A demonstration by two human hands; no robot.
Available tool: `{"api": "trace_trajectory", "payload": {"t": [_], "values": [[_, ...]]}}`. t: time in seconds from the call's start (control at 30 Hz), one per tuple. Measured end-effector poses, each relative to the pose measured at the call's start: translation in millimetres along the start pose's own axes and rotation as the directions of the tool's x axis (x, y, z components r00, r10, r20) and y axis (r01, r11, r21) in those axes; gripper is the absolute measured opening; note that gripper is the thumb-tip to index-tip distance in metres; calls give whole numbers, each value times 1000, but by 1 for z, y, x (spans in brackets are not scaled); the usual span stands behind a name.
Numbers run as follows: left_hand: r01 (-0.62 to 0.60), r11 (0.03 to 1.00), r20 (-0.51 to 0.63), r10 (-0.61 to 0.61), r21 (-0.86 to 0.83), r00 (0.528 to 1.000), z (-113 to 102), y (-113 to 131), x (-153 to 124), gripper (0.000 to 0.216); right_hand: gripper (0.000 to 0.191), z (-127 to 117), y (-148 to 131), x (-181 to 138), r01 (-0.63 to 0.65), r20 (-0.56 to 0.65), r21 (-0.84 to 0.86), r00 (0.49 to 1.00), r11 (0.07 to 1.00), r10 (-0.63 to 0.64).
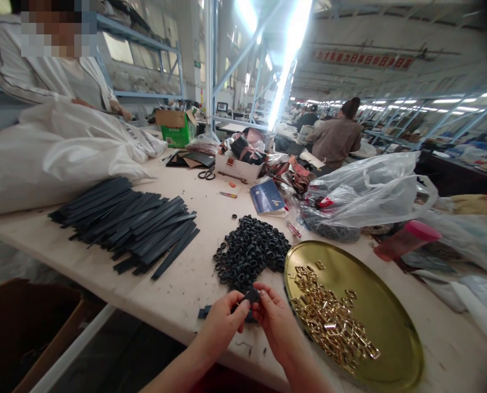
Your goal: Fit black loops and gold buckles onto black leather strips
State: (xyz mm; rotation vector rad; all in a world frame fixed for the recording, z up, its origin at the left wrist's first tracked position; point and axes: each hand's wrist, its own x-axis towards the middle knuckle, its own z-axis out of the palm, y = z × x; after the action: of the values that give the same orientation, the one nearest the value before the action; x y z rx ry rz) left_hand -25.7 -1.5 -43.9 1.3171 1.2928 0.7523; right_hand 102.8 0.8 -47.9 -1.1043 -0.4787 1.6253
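Note:
Between my fingertips is a small black strap piece (252, 296), dark and flat where it shows. My left hand (223, 316) pinches it from one side. On the other side my right hand (272, 312) has its fingers closed on it too. Some dark strips (204, 312) lie on the table under my hands, partly hidden by them. Just beyond my hands is a heap of small black loops (256, 245). To the right, a round gold tray (384, 289) carries many gold metal buckles (335, 322).
Long black strips (132, 218) are piled at left, beside a large white sack (59, 147). Farther back are scissors (206, 173), a blue booklet (268, 196), a white box (237, 168) and plastic bags (370, 185). A pink cup (409, 240) lies behind the tray. A person stands across the table.

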Motion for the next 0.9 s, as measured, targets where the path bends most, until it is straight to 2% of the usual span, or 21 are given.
{"api": "trace_trajectory", "payload": {"t": [0.3, 0.53, 0.77, 0.9], "values": [[3, 999, -39, -1, 38, 999, -10, -2, -1, 26, 35, -1, -1, 1, -89, 39, 39, 995, 995, 88], [-9, 985, 115, -11, 175, 993, -10, -7, -4, 31, 30, -5, 3, -2, 44, 92, -216, 996, 975, -24], [-24, 973, 125, -5, 230, 992, -10, -1, -10, 29, 31, -9, 3, -11, 78, 160, -250, 986, 965, -38], [-60, 976, 211, 15, 209, 977, -13, 8, -18, 29, 29, -16, 5, -14, -11, 160, -223, 986, 975, 48]]}}
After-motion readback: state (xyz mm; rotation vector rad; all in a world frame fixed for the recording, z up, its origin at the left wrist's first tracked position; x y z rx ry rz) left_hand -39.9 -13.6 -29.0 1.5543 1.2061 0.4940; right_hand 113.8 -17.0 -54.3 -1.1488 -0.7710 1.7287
